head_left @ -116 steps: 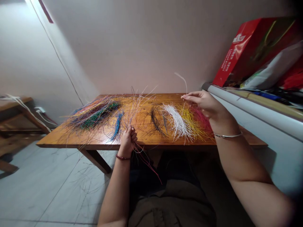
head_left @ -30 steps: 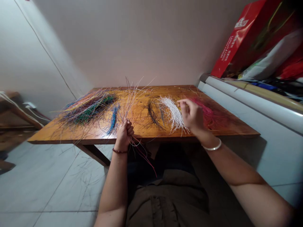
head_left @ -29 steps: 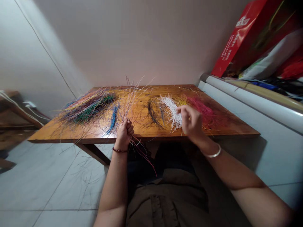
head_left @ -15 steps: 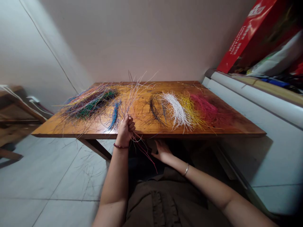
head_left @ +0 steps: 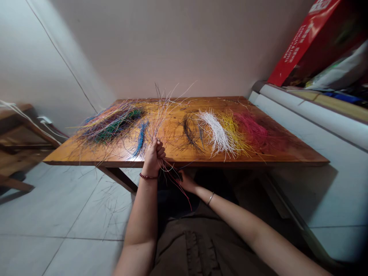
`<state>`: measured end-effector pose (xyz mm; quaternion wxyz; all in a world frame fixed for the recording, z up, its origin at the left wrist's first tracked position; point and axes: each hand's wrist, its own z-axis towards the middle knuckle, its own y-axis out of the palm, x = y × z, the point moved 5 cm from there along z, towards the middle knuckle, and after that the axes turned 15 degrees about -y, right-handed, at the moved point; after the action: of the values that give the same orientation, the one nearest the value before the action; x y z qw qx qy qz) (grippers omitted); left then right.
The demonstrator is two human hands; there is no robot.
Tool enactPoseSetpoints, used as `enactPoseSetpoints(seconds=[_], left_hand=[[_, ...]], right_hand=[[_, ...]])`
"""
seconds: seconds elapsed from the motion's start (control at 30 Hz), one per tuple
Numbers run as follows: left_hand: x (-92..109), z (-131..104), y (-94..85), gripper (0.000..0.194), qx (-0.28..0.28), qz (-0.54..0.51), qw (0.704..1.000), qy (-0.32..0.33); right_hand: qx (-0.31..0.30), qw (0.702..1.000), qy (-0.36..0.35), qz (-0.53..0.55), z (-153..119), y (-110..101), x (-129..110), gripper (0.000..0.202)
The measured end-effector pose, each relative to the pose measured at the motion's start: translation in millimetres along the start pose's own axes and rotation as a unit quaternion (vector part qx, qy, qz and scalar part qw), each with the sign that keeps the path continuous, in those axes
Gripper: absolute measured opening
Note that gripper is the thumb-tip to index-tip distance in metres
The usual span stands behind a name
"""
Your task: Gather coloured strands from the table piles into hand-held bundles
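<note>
Currently: your left hand [head_left: 155, 152], closed round mixed strands [head_left: 160, 120], seemingly to keep them together; your right hand [head_left: 188, 182], near their lower ends, grip unclear; white pile [head_left: 216, 133], yellow pile [head_left: 235, 134], pink pile [head_left: 254, 129] on the table [head_left: 296, 151], apparently parted by colour.

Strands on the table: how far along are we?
Apparently sorted: the white pile, yellow pile and pink pile lie side by side, though their edges overlap. In hand: the left hand grips a mixed bundle; the right hand is by its lower ends, grip unclear. Probably left: that bundle, perhaps the multicoloured heap at the left.
</note>
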<state>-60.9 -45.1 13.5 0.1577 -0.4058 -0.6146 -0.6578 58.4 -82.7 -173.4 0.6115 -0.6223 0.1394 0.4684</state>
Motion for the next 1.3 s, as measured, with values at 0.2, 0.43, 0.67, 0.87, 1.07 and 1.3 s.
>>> enactPoseSetpoints(seconds=[0.2, 0.43, 0.67, 0.87, 1.07, 1.3], left_hand=[[-1.0, 0.1, -2.2, 0.026, -0.007, -0.020, 1.000, -0.005], [-1.9, 2.8, -5.2, 0.029, 0.001, -0.016, 1.000, -0.014], [-3.5, 1.5, -2.8, 0.030, 0.007, 0.012, 1.000, -0.001], [-3.7, 1.4, -3.7, 0.031, 0.015, 0.025, 1.000, 0.012], [-3.6, 2.4, -5.3, 0.029, 0.014, 0.025, 1.000, 0.005], [-2.1, 3.9, -5.5, 0.030, 0.023, 0.028, 0.999, 0.004]], right_hand=[[-0.072, 0.980, 0.075, -0.172, -25.7, -52.9, -28.8, 0.033], [-0.013, 0.997, 0.048, 0.057, -111.4, -181.0, -65.0, 0.048], [0.106, 0.894, -0.004, 0.436, -113.2, -215.0, -125.3, 0.045], [0.093, 0.845, -0.032, 0.526, -46.2, -201.0, -153.2, 0.032], [0.101, 0.788, -0.053, 0.605, -22.0, -192.0, -156.1, 0.022], [0.110, 0.787, -0.062, 0.604, -27.9, -194.9, -151.1, 0.021]])
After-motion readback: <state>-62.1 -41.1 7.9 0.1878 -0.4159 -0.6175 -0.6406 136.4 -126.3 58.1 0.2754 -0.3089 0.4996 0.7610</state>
